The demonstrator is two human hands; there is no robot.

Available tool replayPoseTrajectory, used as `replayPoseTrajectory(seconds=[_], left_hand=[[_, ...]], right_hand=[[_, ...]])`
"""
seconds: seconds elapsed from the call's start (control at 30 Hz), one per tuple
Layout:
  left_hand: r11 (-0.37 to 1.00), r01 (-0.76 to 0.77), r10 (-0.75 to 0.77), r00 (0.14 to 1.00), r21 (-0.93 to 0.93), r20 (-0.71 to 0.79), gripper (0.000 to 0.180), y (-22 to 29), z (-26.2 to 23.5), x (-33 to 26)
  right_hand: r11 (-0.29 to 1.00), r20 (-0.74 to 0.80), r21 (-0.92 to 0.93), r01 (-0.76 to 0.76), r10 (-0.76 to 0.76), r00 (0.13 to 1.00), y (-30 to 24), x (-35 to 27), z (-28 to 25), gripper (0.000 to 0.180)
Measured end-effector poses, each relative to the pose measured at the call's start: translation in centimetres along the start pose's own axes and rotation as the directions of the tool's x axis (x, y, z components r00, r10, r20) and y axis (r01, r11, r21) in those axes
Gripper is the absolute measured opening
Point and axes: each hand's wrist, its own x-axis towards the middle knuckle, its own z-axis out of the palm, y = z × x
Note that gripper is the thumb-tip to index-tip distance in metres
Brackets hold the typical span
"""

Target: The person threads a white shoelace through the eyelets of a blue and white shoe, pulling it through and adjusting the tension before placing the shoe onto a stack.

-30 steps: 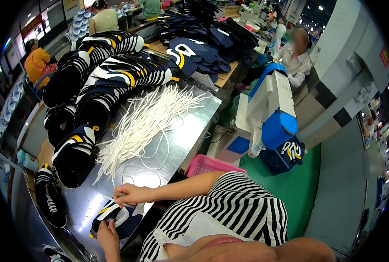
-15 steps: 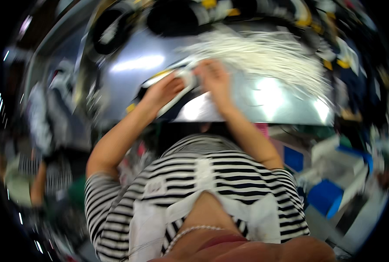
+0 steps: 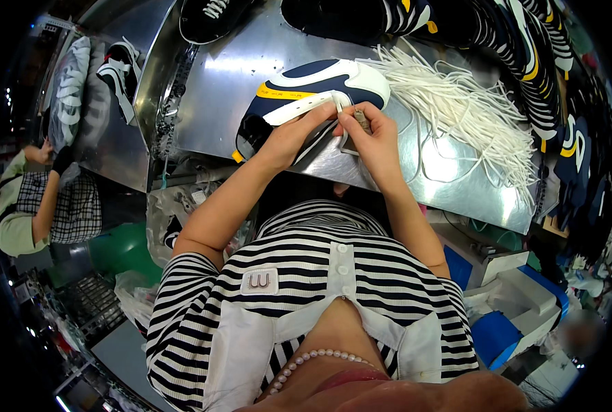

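On the shiny metal worktable [image 3: 251, 103], close to its near edge, lies a navy and white sneaker [image 3: 313, 89] with a yellow stripe along its side, its toe pointing toward the person's right. Both bare hands meet over the shoe's tongue area. The left hand [image 3: 292, 134] rests on the shoe's opening, fingers curled and closed around the white upper, steadying it. The right hand [image 3: 371, 137] sits just beside it, touching the left at the fingertips, with thumb and forefinger pinched shut on the end of a white lace [image 3: 347, 130] whose loose length loops down over the table edge; a small dark tip shows between those fingers, too small to make out. Just to the right of the shoe spreads a loose heap of white laces [image 3: 471, 110], fanning out across the metal toward the far right corner. Beyond that heap, rows of matching navy, white and yellow shoes [image 3: 526, 48] line the back and right of the table. Further left, a dark sneaker with white laces [image 3: 210, 17] stands near the top edge. At the far left, well apart, another person in a checked top [image 3: 45, 206] works at a separate bench.
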Motion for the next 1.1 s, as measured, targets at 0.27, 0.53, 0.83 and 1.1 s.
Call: replayPoseTrajectory(seconds=[0.27,0.53,0.83,1.1], left_hand=[[0.991,-0.083,0.098,0.985,0.108,-0.141,0.027,0.0,0.8,-0.8],[0.955,-0.134,0.163,0.982,0.265,-0.092,0.025,-0.5,0.4,-0.5],[0.227,-0.489,0.601,0.751,0.842,0.274,0.023,0.1,1.2,-1.9],[0.784,-0.28,0.341,0.94,0.554,-0.007,0.022,-1.7,-0.6,-3.1]], right_hand=[[0.977,0.02,-0.215,0.01,-0.006,1.0,-1.7,-0.9,0.0,0.018],[0.963,0.101,-0.246,0.11,-0.087,0.991,-2.5,-1.0,-1.2,0.017],[0.915,0.104,-0.4,0.058,-0.017,0.994,-2.3,-0.1,-1.1,0.015],[0.596,0.249,-0.774,0.214,-0.024,0.968,-3.6,-0.5,-0.3,0.015]])
